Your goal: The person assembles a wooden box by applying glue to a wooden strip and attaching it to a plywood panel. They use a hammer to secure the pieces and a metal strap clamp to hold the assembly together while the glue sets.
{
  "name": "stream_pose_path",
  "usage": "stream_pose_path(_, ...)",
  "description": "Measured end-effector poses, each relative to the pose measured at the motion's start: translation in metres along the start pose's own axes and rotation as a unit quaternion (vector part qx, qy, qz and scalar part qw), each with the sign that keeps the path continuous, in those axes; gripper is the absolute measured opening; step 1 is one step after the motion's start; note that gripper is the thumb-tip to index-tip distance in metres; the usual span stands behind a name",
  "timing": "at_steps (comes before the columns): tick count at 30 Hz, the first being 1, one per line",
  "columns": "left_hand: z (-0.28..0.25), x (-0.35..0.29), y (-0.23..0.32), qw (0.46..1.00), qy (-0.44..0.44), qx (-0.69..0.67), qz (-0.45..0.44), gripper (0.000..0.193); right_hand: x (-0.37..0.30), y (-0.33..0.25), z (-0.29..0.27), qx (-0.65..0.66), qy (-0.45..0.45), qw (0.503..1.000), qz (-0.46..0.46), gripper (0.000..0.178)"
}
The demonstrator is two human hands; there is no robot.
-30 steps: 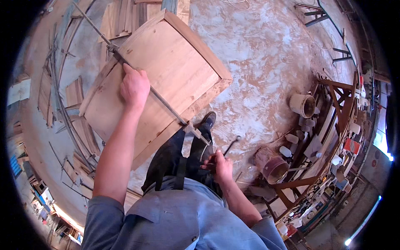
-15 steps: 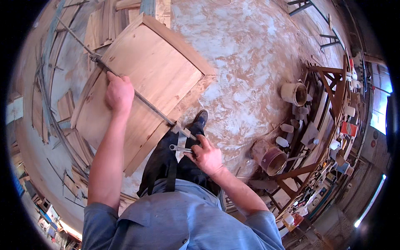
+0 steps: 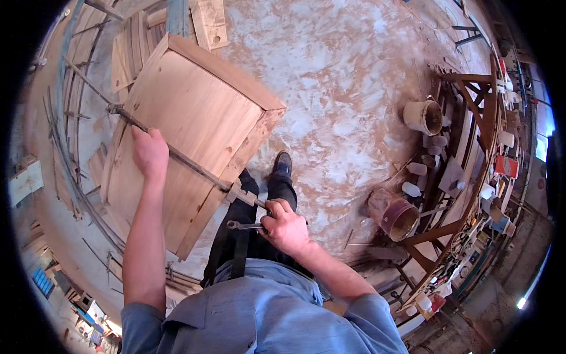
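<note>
A long metal bar clamp (image 3: 191,167) lies across a pale wooden panel in a frame (image 3: 206,97), spanning its width. My left hand (image 3: 151,154) is closed on the clamp's bar near the far-left side of the panel, just below the sliding jaw (image 3: 116,109). At the near edge, the clamp's screw head (image 3: 240,193) sits against the frame. My right hand (image 3: 286,229) is closed at the end of the screw. It also holds a combination wrench (image 3: 244,226), whose ring end sticks out to the left over my dark trousers.
Wood offcuts (image 3: 209,26) and long metal bars (image 3: 59,118) lie around the panel at left. On the right, a paint-stained bucket (image 3: 421,117) and another bucket (image 3: 394,215) stand beside a cluttered wooden workbench (image 3: 436,233). My shoe (image 3: 283,164) is on the stained floor.
The view has shifted, so the panel and clamp appear farther left. My right hand stays at the screw end, and the wrench has tilted slightly. My left hand keeps its hold on the bar.
</note>
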State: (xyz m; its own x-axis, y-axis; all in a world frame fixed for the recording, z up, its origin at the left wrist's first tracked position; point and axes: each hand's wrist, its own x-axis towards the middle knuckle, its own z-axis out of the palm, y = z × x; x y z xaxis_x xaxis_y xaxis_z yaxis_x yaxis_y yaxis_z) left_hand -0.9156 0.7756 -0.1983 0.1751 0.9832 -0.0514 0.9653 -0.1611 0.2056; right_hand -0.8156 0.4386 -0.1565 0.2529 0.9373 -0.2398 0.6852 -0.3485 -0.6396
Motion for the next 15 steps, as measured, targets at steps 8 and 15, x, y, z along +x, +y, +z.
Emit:
stream_pose_path(8,-0.006,-0.003,0.012,1.000,-0.003,-0.001,-0.025,0.049,0.014,0.036,-0.001,0.261,0.055,0.963,0.031,0.019)
stream_pose_path(15,-0.013,-0.009,0.020,1.000,0.006,-0.014,-0.018,0.044,0.024,0.063,0.008,0.523,-0.092,0.825,0.197,0.033)
